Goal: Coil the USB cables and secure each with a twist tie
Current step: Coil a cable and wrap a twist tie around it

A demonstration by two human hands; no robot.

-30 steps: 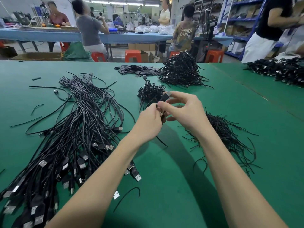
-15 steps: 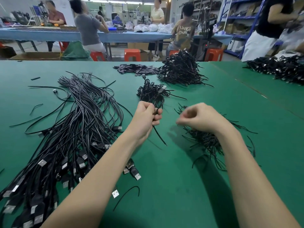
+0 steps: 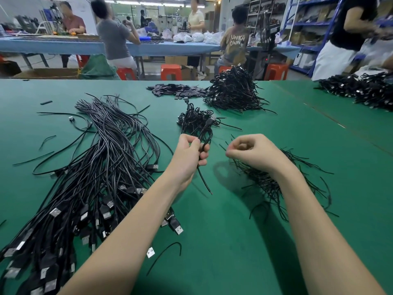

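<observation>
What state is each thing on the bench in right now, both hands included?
left hand: grips a coiled cable, one free end hanging below.
coiled cable: folded into loops, USB plug up; tie not visible.
right hand: fingers curled above the twist ties; whether it holds one is unclear.
twist ties: loose heap.
uncoiled cables: long, spread out, untied.
small pile: coiled cables.

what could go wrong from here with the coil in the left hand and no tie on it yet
1. The left hand alone grips the coiled cable, with no tie seen on it; its loose tail hangs below the fist, so the loops may spring open.
2. The right hand is curled over the tangled twist tie pile; it could lift several ties at once.
3. The small pile of coiled cables lies just beyond the coil, so its plug end could snag there.
</observation>
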